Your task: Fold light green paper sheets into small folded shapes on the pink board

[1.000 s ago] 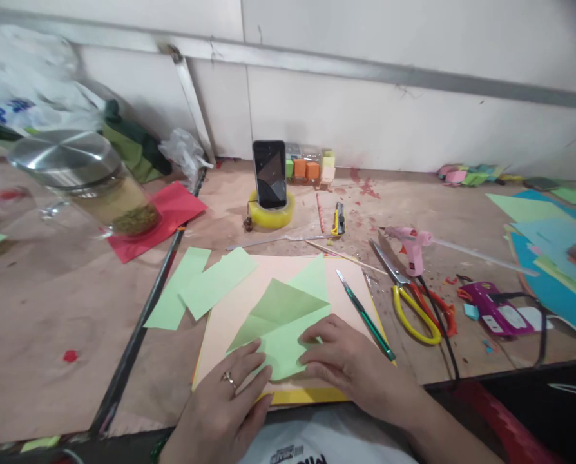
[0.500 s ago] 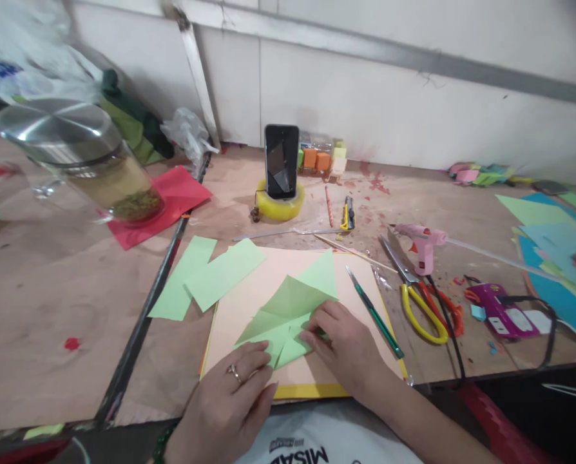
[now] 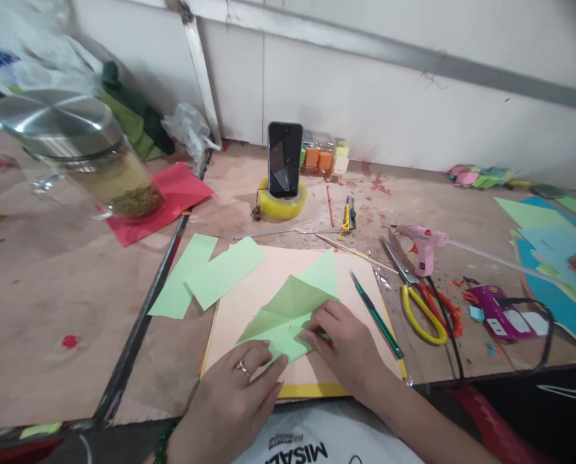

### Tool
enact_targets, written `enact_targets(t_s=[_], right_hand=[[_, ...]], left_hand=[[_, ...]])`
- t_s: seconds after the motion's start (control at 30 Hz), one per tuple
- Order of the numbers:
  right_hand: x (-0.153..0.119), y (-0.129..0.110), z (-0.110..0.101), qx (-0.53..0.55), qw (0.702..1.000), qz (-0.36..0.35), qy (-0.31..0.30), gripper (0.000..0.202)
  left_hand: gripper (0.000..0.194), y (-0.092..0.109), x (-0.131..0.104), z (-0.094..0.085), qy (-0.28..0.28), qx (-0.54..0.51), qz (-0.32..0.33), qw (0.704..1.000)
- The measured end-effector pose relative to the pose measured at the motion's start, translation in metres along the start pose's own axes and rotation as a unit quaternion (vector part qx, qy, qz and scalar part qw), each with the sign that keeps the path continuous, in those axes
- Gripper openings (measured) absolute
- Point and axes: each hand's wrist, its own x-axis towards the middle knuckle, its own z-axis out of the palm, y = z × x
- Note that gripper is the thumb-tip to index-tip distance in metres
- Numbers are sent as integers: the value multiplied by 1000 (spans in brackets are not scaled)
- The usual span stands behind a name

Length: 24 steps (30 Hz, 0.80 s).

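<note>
Jar (image 3: 110, 173) with a steel lid, at far left, on a red sheet (image 3: 184, 187). To its right, two loose green strips, one (image 3: 186, 277) outer and one (image 3: 227, 274) inner, overlap; the inner reaches over the edge of the peach sheet (image 3: 227, 325) before you. Your left hand (image 3: 237, 393) lies palm down, fingers extended and close together, on the lower left of the green sheet (image 3: 292, 299); it grips nothing and appears to steady it. The green sheet, centre, rests on the peach sheet between your two hands, one part of it raised in a slope and the near part lower. Your right hand (image 3: 343, 345) is at its right edge, fingers curled and thumb near them; you cannot tell from this view whether the edge is pinched or only pressed. Step in hand, as judged: shaping a fold near you. The next move seems to call for a firm left hand while your right fingers align the edge, before any crease is pressed. Further right lie a green-handled knife (image 3: 375, 312), just beside your right hand, then scissors (image 3: 408, 277) and, above them, a pink glue gun (image 3: 421, 245)
</note>
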Motion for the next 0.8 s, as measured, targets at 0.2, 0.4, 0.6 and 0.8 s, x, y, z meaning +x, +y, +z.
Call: enact_targets(t_s=[0.2, 0.4, 0.6, 0.8], right_hand=[[-1, 0, 1, -3, 1000, 2, -2, 18], [0, -1, 1, -16, 1000, -4, -4, 18], [1, 0, 2, -32, 999, -6, -11, 18], [0, -5, -2, -30, 999, 2, -23, 14]], left_hand=[[24, -1, 2, -1, -2, 8, 14, 1000], [24, -1, 1, 0, -13, 12, 31, 999], [22, 0, 2, 1, -8, 1, 32, 999], [21, 3, 4, 1, -34, 26, 24, 999]])
